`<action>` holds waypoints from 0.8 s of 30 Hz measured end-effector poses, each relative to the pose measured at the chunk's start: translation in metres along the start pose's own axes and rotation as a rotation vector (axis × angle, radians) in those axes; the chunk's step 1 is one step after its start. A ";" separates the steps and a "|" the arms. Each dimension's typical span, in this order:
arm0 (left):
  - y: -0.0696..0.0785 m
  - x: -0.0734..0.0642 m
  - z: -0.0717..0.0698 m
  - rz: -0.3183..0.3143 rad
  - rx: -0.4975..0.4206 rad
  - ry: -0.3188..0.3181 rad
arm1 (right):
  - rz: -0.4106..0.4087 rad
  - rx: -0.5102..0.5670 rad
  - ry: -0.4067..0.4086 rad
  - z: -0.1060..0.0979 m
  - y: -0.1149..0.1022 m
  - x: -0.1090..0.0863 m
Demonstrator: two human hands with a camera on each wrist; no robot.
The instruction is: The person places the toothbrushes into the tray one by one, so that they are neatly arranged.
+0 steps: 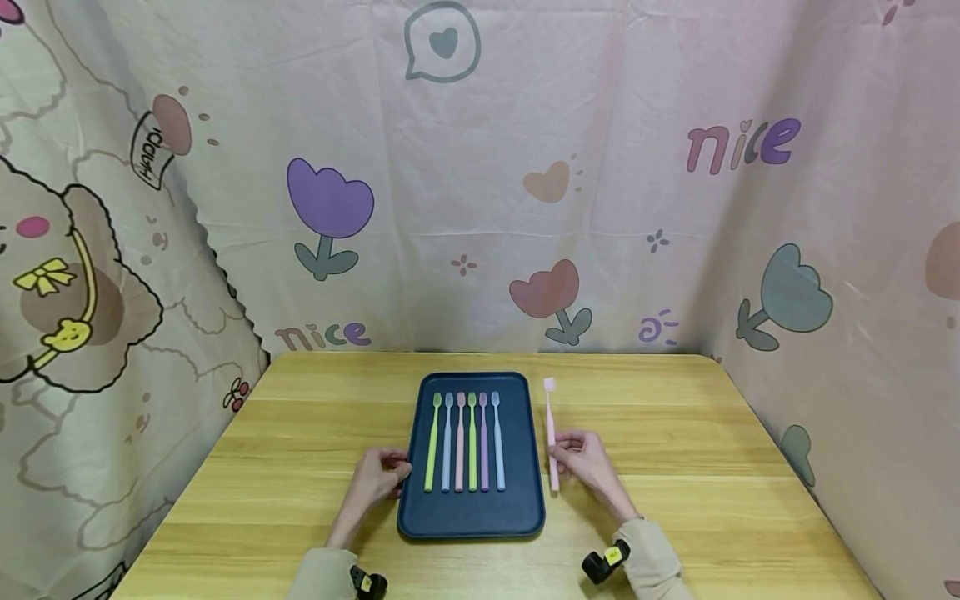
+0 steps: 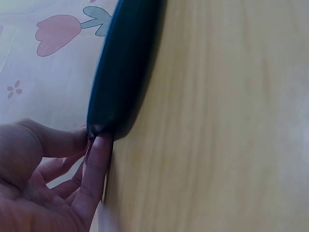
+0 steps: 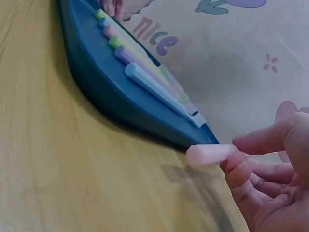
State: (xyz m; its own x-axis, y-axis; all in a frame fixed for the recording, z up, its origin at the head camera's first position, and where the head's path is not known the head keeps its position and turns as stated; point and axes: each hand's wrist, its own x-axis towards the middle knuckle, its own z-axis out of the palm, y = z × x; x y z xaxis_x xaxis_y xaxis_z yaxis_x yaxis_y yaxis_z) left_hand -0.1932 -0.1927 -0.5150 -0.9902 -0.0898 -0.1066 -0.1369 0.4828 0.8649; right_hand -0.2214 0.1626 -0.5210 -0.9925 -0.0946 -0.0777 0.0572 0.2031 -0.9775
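Observation:
A dark blue tray (image 1: 517, 510) lies on the table with several toothbrushes side by side in it, heads toward the far edge. From left to right they are a green toothbrush (image 1: 432, 446), a blue one, a pink one, another green one, a purple toothbrush (image 1: 483, 446) and a light blue toothbrush (image 1: 498, 446). My left hand (image 1: 373, 479) pinches the tray's left rim between thumb and fingers. Just right of the tray, my right hand (image 1: 588, 462) pinches a light pink toothbrush (image 1: 550, 421) by its handle, bristle head pointing away. Its handle end (image 3: 205, 154) pokes out past my fingertips.
The wooden table (image 1: 660, 417) extends on both sides of the tray. A patterned curtain (image 1: 465, 208) hangs behind the table's far edge, and more printed cloth (image 1: 82, 250) hangs along the left side.

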 end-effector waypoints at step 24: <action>0.001 -0.001 0.000 0.002 0.000 -0.002 | -0.025 -0.093 0.000 0.023 -0.014 0.002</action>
State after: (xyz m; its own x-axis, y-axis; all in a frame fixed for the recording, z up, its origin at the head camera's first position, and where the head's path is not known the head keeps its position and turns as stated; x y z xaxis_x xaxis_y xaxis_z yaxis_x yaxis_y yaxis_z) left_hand -0.1920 -0.1923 -0.5139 -0.9906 -0.0873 -0.1054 -0.1346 0.4833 0.8650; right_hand -0.2215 0.1370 -0.5119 -0.9935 -0.1005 -0.0534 0.0221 0.2906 -0.9566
